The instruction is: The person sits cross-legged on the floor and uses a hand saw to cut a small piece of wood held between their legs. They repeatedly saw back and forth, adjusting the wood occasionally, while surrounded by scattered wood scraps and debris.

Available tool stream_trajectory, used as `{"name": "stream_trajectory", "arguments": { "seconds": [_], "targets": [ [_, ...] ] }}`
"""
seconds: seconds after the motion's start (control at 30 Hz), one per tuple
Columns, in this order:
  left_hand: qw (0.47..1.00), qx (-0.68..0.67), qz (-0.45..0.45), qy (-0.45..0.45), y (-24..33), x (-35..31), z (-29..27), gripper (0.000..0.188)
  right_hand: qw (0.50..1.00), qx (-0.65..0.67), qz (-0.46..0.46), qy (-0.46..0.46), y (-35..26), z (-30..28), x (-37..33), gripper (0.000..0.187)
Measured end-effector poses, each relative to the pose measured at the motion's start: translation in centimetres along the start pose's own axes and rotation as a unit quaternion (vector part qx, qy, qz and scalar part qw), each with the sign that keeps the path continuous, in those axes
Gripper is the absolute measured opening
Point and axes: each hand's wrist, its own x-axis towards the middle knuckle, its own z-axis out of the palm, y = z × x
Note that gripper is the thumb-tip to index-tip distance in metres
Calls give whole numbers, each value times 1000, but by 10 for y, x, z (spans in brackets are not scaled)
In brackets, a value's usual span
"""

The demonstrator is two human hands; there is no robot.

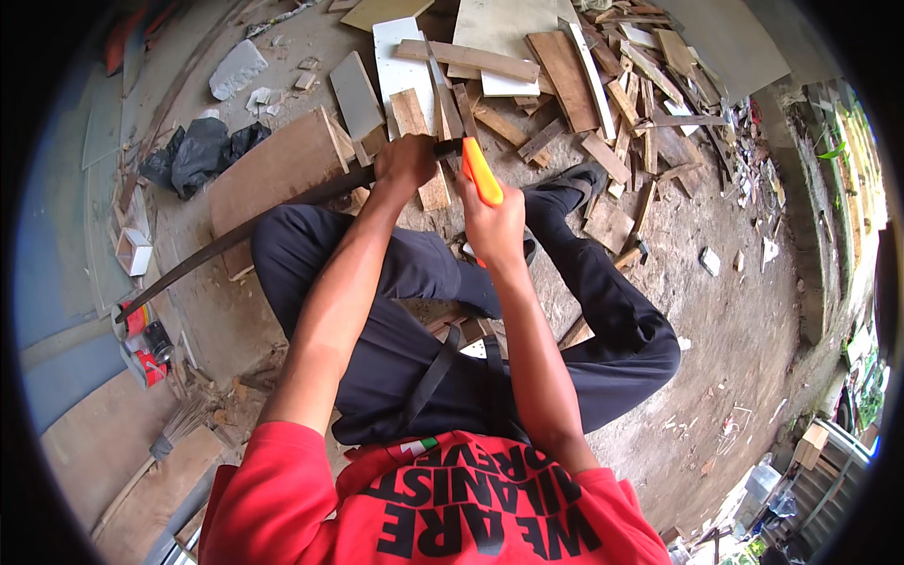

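Observation:
My left hand is closed around a long, narrow dark wooden strip, close to its far end. The strip runs from there down to the left, passing beside my bent left knee. My right hand grips the bright orange handle of what looks like a hand saw, right beside the strip's end. The saw's blade is seen nearly edge-on, so I cannot tell whether its teeth touch the wood. Under my hands lies a light board, and a wide brown board leans to the left.
Offcuts and planks are heaped ahead and to the right. A black plastic bag and a white chunk lie at the left. Red cans and a broom are near the left wall. A hammer-like tool lies by my right leg.

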Motion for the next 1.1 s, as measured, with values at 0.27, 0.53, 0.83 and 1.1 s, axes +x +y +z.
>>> {"name": "stream_trajectory", "arguments": {
  "seconds": [0.27, 0.53, 0.83, 1.1],
  "targets": [
    [998, 60, -5, -9, -21, 11, 27, 22, 999, -8, -3, -31, 33, -59, -164, 7],
    [999, 33, 1, 8, 9, -8, -2, 26, 999, 14, -38, -1, 17, -10, -16, 22],
    [999, 41, 4, -5, -6, -3, 8, 24, 997, 9, 49, -55, 30, -42, -134, 7],
    [999, 29, 12, 37, -7, -7, 5, 17, 1000, 18, -2, -24, 21, -27, -84, 12]
  ]
}}
